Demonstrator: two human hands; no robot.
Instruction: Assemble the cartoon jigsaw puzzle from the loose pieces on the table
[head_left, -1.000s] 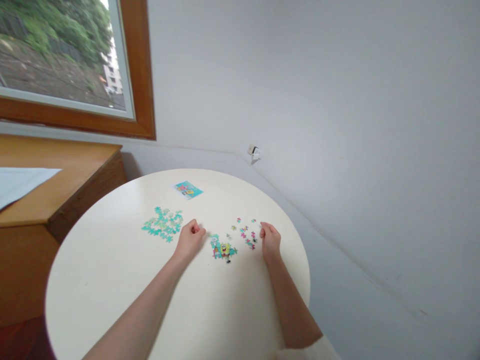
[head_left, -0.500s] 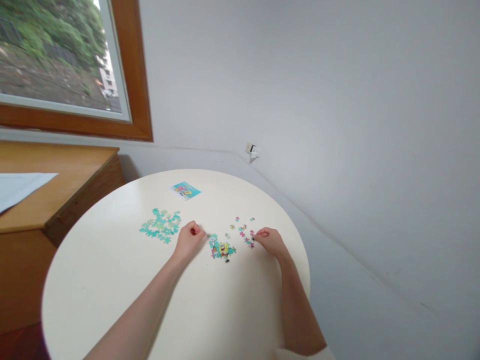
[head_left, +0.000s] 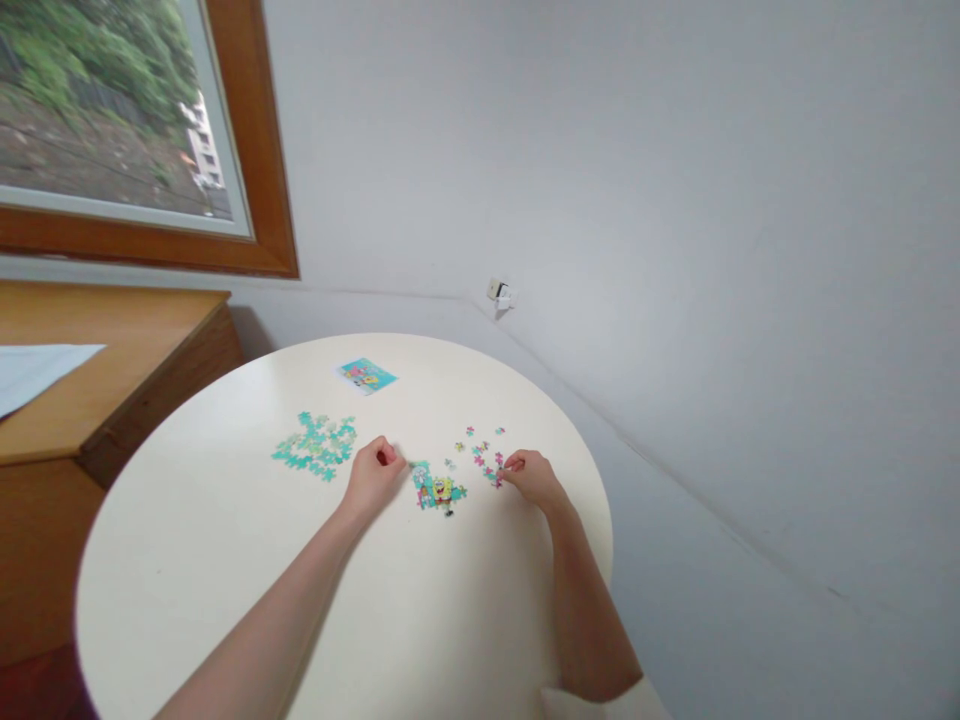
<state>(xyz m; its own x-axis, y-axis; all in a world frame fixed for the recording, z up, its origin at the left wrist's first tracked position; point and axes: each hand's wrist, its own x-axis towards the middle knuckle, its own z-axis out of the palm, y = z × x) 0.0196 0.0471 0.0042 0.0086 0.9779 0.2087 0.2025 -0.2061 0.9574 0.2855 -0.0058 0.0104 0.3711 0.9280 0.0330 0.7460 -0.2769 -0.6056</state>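
Note:
A partly joined jigsaw puzzle (head_left: pixel 433 488) with a yellow cartoon figure lies on the white table. My left hand (head_left: pixel 375 476) is closed at its upper left edge, thumb and finger pinched; whether a piece is between them I cannot make out. To the right, several loose pink and teal puzzle pieces (head_left: pixel 480 460) are scattered. My right hand (head_left: pixel 534 478) is closed there, its fingertips pinched on a small puzzle piece (head_left: pixel 499 474) at the near right of this group.
A larger cluster of teal puzzle pieces (head_left: pixel 316 445) lies left of my left hand. Farther back is a picture card (head_left: pixel 366 375). The round table (head_left: pixel 420 620) stands near a wall with a socket and plug (head_left: pixel 501 294). A wooden cabinet (head_left: pixel 150 370) is at the left.
The whole view has shifted slightly, so everything sits a little further left and up. My right fingertips have moved slightly among the loose pieces; my left hand keeps its place by the puzzle.

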